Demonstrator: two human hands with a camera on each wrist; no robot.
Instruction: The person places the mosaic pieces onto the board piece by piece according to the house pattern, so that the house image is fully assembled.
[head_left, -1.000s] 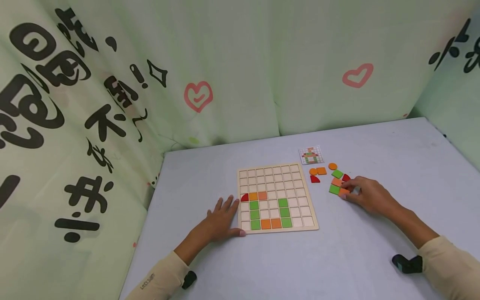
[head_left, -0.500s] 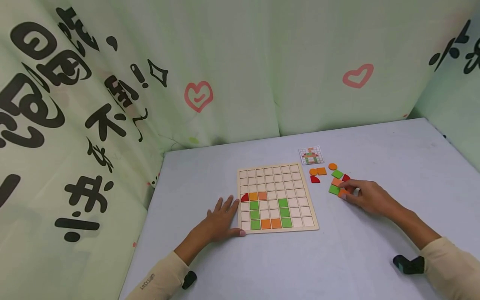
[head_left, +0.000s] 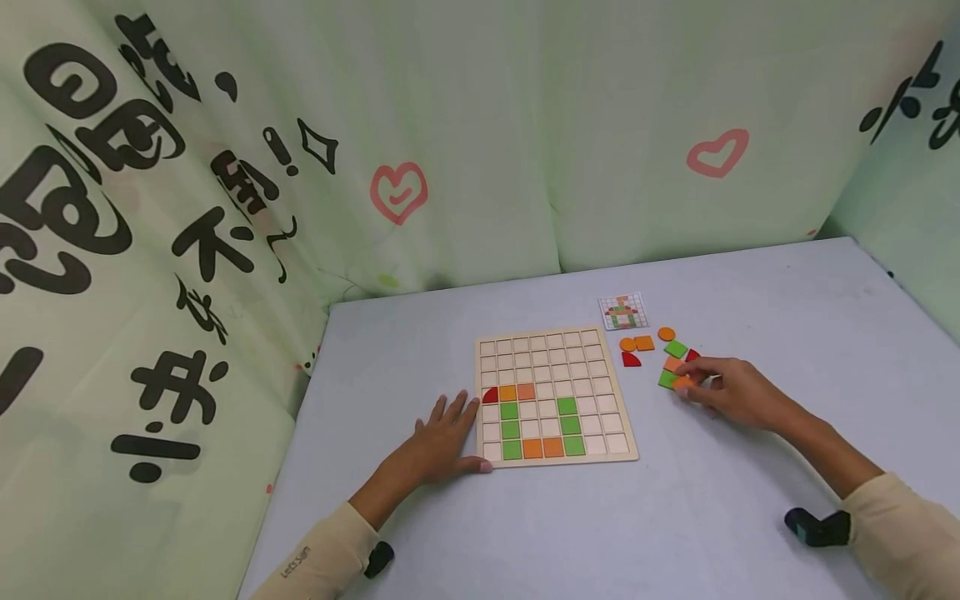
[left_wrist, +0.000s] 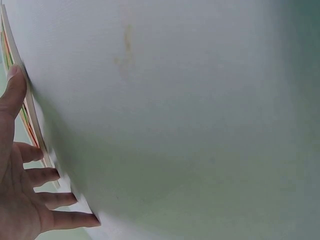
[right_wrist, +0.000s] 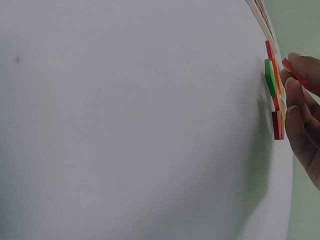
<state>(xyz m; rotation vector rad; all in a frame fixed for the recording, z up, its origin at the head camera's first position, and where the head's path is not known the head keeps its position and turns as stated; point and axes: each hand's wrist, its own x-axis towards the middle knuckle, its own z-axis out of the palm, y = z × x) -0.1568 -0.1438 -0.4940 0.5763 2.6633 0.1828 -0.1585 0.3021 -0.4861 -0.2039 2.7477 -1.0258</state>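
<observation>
A wooden grid board (head_left: 540,363) lies on the table with green, orange and red tiles set in some of its squares. My left hand (head_left: 441,442) rests at the board's left edge, fingers spread, the thumb touching the lower left corner. In the left wrist view the thumb (left_wrist: 16,87) lies against the board's edge. My right hand (head_left: 738,392) pinches an orange tile (head_left: 683,382) between thumb and fingertips, over the loose pile at the right. In the right wrist view that tile (right_wrist: 294,71) is lifted off the table. Beside it lie a green tile (head_left: 666,379) and a salmon-orange tile (head_left: 672,363).
Behind the board lies a small pattern card (head_left: 622,312). Several loose pieces are near it: an orange round (head_left: 627,344), an orange square (head_left: 644,342), a red quarter-round (head_left: 631,360), another orange round (head_left: 666,333). A pale green curtain (head_left: 480,125) hangs behind the table.
The right hand's fingertips have drawn slightly left, and the orange tile has tilted and come up in their pinch. My left hand and the board have stayed put.
</observation>
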